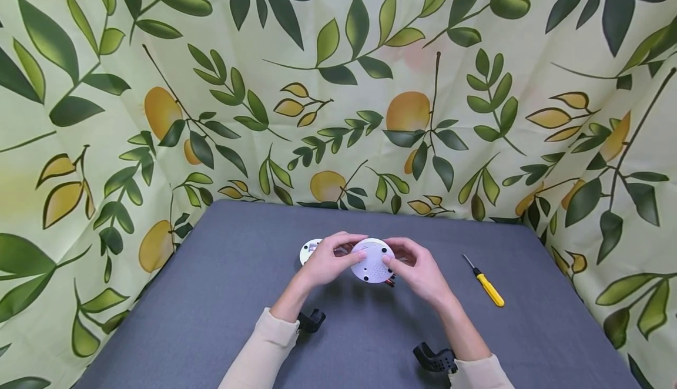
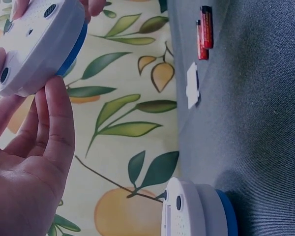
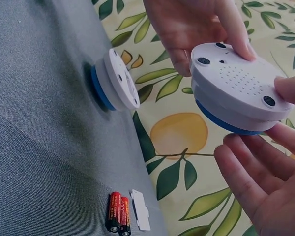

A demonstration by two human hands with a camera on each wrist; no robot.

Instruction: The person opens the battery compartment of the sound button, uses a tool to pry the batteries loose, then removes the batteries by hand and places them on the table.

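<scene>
Both hands hold a round white device (image 1: 373,261) above the table, its flat underside turned up. That face has small speaker holes, dark round feet and a screw hole; a blue band (image 3: 231,120) runs round the lower edge. My left hand (image 1: 332,258) grips its left side, thumb on the underside and fingers beneath. On the other side my right hand (image 1: 420,268) grips it the same way, thumb near the holes. A second, similar white device (image 3: 124,81) rests on the table behind the left hand, also underside up, with a recess in it.
Two red batteries (image 3: 119,211) lie side by side on the grey table (image 1: 238,295), next to a small white cover (image 3: 140,210). A screwdriver (image 1: 489,288) with a yellow handle lies to the right. Leaf-and-fruit patterned cloth (image 1: 338,113) hangs behind the table and at its sides.
</scene>
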